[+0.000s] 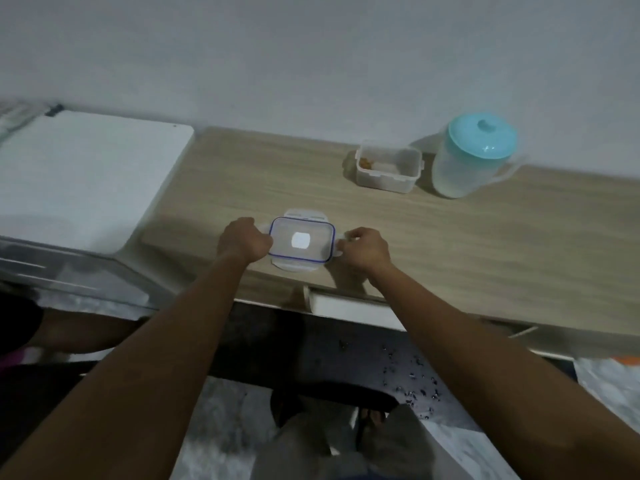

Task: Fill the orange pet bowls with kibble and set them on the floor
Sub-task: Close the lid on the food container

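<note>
A clear container lid with a blue seal and white clip flaps lies flat near the front edge of the wooden counter. My left hand grips its left flap and my right hand grips its right flap. Farther back stands an open clear plastic container with a little brown kibble in its left corner. No orange bowl shows clearly; only a sliver of orange peeks in at the right edge, low down.
A clear pitcher with a turquoise lid stands right of the container, against the wall. A white board lies on the left over a clear bin. Dark specks are scattered on the floor below the counter edge.
</note>
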`<state>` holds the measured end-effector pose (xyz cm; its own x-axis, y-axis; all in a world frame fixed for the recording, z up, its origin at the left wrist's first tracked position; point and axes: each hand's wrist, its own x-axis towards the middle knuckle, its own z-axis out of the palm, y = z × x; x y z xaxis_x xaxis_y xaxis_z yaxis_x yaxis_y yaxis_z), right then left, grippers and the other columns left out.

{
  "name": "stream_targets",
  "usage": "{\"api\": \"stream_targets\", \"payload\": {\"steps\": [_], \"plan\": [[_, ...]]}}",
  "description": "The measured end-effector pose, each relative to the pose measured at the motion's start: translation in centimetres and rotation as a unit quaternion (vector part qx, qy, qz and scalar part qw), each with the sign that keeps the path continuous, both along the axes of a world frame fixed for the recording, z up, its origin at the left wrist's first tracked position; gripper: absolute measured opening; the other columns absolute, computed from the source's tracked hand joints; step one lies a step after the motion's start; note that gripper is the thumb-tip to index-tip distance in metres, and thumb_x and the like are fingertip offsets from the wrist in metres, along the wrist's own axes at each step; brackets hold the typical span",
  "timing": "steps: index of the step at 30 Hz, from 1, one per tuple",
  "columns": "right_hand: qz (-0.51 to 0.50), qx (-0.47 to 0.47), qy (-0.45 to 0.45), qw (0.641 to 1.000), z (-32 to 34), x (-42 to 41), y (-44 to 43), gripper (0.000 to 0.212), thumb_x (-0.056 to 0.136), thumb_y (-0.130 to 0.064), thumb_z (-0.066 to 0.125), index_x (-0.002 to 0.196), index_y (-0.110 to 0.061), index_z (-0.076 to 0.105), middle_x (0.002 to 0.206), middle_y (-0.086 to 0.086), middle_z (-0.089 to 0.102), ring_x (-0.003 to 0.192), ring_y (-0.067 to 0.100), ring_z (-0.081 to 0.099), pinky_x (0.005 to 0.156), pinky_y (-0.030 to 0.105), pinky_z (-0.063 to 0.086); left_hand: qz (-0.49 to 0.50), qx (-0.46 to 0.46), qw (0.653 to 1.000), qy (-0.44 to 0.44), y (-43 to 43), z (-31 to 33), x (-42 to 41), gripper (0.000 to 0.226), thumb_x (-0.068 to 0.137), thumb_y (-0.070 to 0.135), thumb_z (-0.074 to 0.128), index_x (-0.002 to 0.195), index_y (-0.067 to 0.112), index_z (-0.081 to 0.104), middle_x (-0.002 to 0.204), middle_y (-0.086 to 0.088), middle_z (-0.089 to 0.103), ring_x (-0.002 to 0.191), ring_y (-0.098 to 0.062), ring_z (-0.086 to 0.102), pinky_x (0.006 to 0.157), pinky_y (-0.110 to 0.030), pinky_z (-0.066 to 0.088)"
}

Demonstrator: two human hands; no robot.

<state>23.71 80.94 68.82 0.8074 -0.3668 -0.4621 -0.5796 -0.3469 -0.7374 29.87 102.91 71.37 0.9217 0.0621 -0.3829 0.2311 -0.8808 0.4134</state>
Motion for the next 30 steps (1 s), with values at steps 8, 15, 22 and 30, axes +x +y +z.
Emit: {"api": "stream_targets", "payload": {"steps": [8, 15, 22, 30], "plan": [[-0.131, 0.000, 0.043, 0.990, -0.9, 1.4, 2.8, 0.009, 0.077, -0.015, 0.079, 0.085, -0.012, 0.079, 0.092, 0.016, 0.078, 0.090, 0.034, 0.075, 0.085, 0.045, 0.062, -0.004, -0.153, 0.987, 0.053, 2.9, -1.5, 4.8, 0.016, 0.076, 0.007, 0.068, 0.080, -0.006, 0.075, 0.082, -0.021, 0.075, 0.081, -0.030, 0.073, 0.074, -0.040, 0.058], [-0.306, 0.088, -0.093, 0.943, 3.2, 1.2, -0.9, 0.011, 0.084, -0.012, 0.078, 0.074, -0.016, 0.077, 0.061, 0.001, 0.060, 0.048, 0.017, 0.048, 0.052, 0.029, 0.043, -0.030, -0.349, 0.936, 0.017, -0.8, 0.8, 8.5, 0.011, 0.085, 0.008, 0.073, 0.095, 0.008, 0.078, 0.056, 0.004, 0.065, 0.043, -0.001, 0.053, 0.053, -0.019, 0.046], [-0.377, 0.208, -0.234, 0.871, 8.2, 3.0, -5.0, 0.016, 0.096, -0.015, 0.061, 0.104, -0.007, 0.073, 0.097, 0.013, 0.077, 0.070, 0.025, 0.072, 0.067, 0.030, 0.059, 0.018, -0.552, 0.826, 0.114, -7.7, 4.9, 10.3, 0.017, 0.094, 0.012, 0.061, 0.109, 0.008, 0.068, 0.093, -0.012, 0.074, 0.083, -0.026, 0.071, 0.086, -0.033, 0.058], [-0.393, 0.139, -0.279, 0.865, 6.4, 5.6, -9.0, 0.020, 0.085, -0.013, 0.080, 0.104, -0.012, 0.075, 0.095, 0.011, 0.072, 0.077, 0.020, 0.068, 0.072, 0.032, 0.062, 0.057, -0.541, 0.839, 0.023, -13.9, 3.2, 12.1, 0.020, 0.086, 0.012, 0.075, 0.105, 0.005, 0.075, 0.084, -0.009, 0.074, 0.078, -0.019, 0.065, 0.072, -0.027, 0.059]]}}
